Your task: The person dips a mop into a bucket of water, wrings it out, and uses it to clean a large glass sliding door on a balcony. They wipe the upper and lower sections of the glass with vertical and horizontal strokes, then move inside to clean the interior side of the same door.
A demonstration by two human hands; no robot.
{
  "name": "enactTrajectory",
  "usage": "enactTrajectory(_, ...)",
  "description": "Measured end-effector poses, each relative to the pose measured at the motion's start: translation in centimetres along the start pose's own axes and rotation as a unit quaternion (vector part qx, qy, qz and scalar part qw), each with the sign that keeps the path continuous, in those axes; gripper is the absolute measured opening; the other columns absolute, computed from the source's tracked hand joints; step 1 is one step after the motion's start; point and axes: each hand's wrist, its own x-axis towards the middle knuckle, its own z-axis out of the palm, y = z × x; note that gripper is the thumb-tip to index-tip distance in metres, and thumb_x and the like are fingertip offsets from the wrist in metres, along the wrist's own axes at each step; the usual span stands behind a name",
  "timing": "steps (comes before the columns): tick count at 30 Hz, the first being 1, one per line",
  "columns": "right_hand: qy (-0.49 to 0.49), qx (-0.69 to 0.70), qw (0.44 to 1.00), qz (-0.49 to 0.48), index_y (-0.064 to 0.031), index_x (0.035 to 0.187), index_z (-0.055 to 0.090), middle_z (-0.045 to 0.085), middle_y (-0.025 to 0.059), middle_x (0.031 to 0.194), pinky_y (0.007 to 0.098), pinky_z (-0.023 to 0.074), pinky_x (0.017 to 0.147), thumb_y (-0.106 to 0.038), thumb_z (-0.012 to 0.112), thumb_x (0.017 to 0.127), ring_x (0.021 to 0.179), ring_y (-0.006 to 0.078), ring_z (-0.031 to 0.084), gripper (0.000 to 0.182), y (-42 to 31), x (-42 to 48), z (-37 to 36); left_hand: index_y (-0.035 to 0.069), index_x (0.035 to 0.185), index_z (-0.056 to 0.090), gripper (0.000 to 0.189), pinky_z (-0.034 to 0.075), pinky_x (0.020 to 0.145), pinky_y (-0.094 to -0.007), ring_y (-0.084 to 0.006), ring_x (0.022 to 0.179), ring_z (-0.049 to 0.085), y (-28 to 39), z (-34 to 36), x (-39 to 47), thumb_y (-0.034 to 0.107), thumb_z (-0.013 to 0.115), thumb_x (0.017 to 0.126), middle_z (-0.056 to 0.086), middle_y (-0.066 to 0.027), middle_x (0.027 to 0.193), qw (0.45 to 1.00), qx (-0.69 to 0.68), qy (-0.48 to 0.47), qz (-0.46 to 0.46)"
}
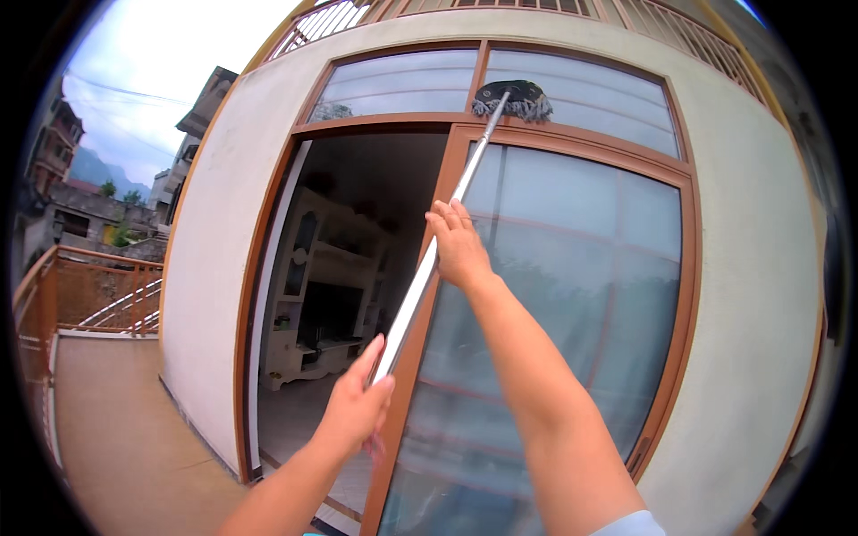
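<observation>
A mop with a long metal pole (410,305) slants up and away from me. Lower down, my left hand (358,405) is wrapped around the pole near its bottom end. My right hand (459,244) grips it higher up, fingers curled over the metal. At the far end, the black mop head (511,100) with its grey string fringe is against the upper window, over the brown frame bar (570,137) below the glass. The right transom pane (590,100) lies behind and beside the head; the left transom pane (402,84) is to its left.
Under the transom, a sliding glass door panel (556,268) stands at the right. The doorway (375,174) at left shows a room with a white cabinet (322,251) and a television (330,309). A balcony railing (107,291) edges the tiled floor (127,415).
</observation>
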Motion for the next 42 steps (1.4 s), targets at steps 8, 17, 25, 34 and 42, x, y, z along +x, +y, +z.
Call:
enactTrajectory(8, -0.007, 0.131, 0.976, -0.172, -0.0085, 0.119, 0.05, 0.046, 0.0117, 0.124, 0.0406, 0.0395, 0.095, 0.002, 0.057, 0.068, 0.115, 0.0334, 0.043, 0.052, -2.9, -9.7, -11.2, 0.016, 0.137, 0.035, 0.053, 0.031, 0.033, -0.022, -0.0061, 0.039, 0.036, 4.8, 6.6, 15.3, 0.009, 0.049, 0.087, 0.045, 0.0004, 0.062, 0.994, -0.02, 0.018, 0.109)
enactTrajectory(17, -0.271, -0.01, 0.962, -0.023, -0.0152, 0.112, 0.056, 0.048, 0.0046, 0.122, 0.0374, 0.0472, 0.084, -0.006, 0.065, 0.068, 0.11, 0.027, 0.047, 0.046, 3.4, -28.5, -28.7, 0.014, 0.133, 0.038, 0.049, 0.04, 0.034, -0.0312, -0.0138, 0.038, 0.042, 13.7, 15.3, 29.6, 0.01, 0.049, 0.085, 0.048, -0.0054, 0.061, 0.98, 0.037, 0.061, 0.187)
enactTrajectory(25, -0.351, 0.026, 0.916, 0.194, -0.0126, 0.115, 0.055, 0.039, 0.0102, 0.13, 0.0401, 0.047, 0.085, -0.011, 0.066, 0.07, 0.114, 0.0313, 0.041, 0.046, 4.6, -36.4, -31.7, 0.024, 0.138, 0.022, 0.064, 0.046, 0.044, -0.0363, -0.0242, 0.052, 0.057, 7.4, 14.4, 23.7, 0.005, 0.041, 0.08, 0.059, -0.0192, 0.08, 0.924, 0.349, 0.049, 0.147)
enactTrajectory(34, -0.373, 0.209, 0.901, 0.072, -0.0131, 0.122, 0.049, 0.035, 0.0088, 0.134, 0.0408, 0.0467, 0.087, -0.011, 0.065, 0.073, 0.118, 0.0318, 0.038, 0.052, 4.2, -34.2, -22.6, 0.028, 0.143, 0.008, 0.082, 0.048, 0.049, -0.0341, -0.0214, 0.048, 0.056, 3.6, 5.7, 2.1, -0.001, 0.041, 0.074, 0.059, -0.0191, 0.08, 0.886, 0.461, 0.01, -0.045)
enactTrajectory(42, -0.293, 0.302, 0.904, -0.083, -0.0123, 0.119, 0.05, 0.035, 0.0093, 0.135, 0.0418, 0.0483, 0.083, -0.012, 0.063, 0.075, 0.118, 0.0313, 0.039, 0.045, 4.1, -35.4, -20.9, 0.028, 0.143, 0.007, 0.08, 0.046, 0.035, -0.0344, -0.0147, 0.038, 0.048, 8.7, 18.7, 7.2, -0.001, 0.041, 0.077, 0.051, -0.0094, 0.063, 0.915, 0.403, 0.01, 0.004)
